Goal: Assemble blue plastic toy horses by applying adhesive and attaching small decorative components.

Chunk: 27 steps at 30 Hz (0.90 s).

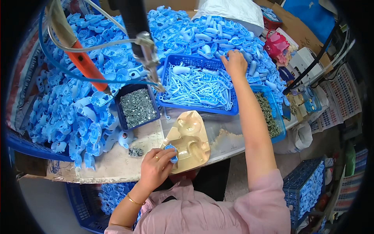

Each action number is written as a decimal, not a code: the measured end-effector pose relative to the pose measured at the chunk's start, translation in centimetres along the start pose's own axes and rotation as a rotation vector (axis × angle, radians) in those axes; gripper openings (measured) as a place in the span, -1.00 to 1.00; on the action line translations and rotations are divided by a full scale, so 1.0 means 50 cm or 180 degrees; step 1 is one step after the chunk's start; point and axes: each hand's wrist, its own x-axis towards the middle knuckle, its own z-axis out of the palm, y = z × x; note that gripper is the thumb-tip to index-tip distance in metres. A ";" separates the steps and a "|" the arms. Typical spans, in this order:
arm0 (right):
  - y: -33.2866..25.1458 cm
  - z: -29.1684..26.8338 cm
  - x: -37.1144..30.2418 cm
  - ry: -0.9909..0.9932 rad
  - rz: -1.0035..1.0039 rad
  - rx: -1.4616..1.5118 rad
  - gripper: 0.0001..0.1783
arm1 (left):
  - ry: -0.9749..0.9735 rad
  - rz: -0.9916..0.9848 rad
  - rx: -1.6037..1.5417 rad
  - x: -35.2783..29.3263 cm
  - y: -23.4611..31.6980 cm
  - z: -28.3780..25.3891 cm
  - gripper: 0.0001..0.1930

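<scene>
My left hand (152, 167) is closed on a small blue plastic part (173, 159), held by the fingertips at the left edge of a glossy cream moulded tray (202, 146). That tray has rounded hollows and lies at the table's front edge. My right hand (236, 64) is stretched far forward, over a heap of curved blue plastic pieces (210, 37). Its fingers are bent and apart at the heap; nothing shows in them, though the fingertips are partly hidden. Below it stands a blue basket (194, 109) of thin light-blue rods and curved pieces.
A dark tray (124, 128) of small screws stands left of the basket, near a loose screw pile (135, 152). An orange-handled electric screwdriver (83, 66) and a metal tool head (150, 58) hang overhead. A blue box (278, 136) of greenish pieces sits right. Blue shells (78, 113) heap leftward.
</scene>
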 end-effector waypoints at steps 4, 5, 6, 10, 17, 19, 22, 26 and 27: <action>-0.006 0.005 0.030 -0.0069 0.0000 -0.0050 -0.74 | 0.0058 -0.0007 -0.0032 -0.007 -0.004 0.003 -0.56; -0.013 -0.006 0.036 -0.0089 0.0210 0.0244 -0.75 | 0.0001 0.0075 0.0046 -0.013 -0.005 0.001 -0.55; -0.016 -0.021 0.039 0.0003 0.0289 0.0573 -0.70 | -0.0060 0.0163 0.0117 -0.017 -0.005 0.000 -0.54; 0.043 -0.079 0.019 0.0284 0.0545 0.1455 -0.66 | -0.0210 0.0444 0.0265 -0.015 -0.012 0.009 -0.52; -0.114 -0.288 -0.252 -0.3406 0.1734 0.3034 -0.80 | -0.0384 0.0446 0.0317 -0.037 -0.019 -0.003 -0.65; -0.154 -0.307 -0.330 -0.3688 0.0647 0.2595 -0.78 | -0.0297 0.0560 0.0499 -0.041 -0.022 0.010 -0.68; -0.245 -0.332 -0.386 -0.2964 -0.0497 0.1610 -0.80 | -0.0251 0.0494 0.0550 -0.047 -0.026 0.018 -0.69; -0.275 -0.315 -0.416 -0.2027 -0.1403 0.1005 -0.73 | -0.0142 0.0451 0.0483 -0.054 -0.026 0.016 -0.68; -0.276 -0.314 -0.418 -0.2033 -0.1514 0.1029 -0.70 | -0.0094 0.0478 0.0382 -0.060 -0.027 0.011 -0.68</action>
